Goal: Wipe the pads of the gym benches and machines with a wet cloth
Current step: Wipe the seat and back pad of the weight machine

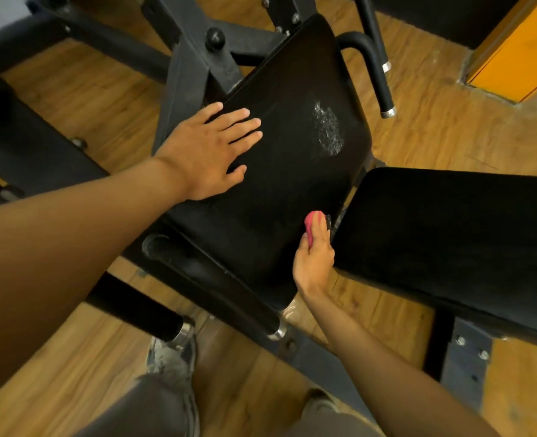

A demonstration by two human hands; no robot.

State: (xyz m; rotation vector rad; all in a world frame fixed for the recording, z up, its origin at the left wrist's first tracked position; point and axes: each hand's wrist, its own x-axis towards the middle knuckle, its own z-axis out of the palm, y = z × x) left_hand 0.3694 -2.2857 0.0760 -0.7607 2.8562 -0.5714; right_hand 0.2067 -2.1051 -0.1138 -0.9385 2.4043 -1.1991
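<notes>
Right hand [314,253] grip clenched round pink cloth [310,223], seemingly; left hand [207,151] flat on seat pad [292,184].

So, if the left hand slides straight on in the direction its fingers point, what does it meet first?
Probably the whitish foamy patch on the black padded seat: the left hand lies flat on that pad, its fingers pointing right towards the patch, with bare pad between.

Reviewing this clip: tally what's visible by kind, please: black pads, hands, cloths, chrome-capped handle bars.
Black pads: 2, seat pad and back pad
Hands: 2, left hand, right hand
Cloths: 1, pink cloth
Chrome-capped bars: 3
Total: 8
</notes>
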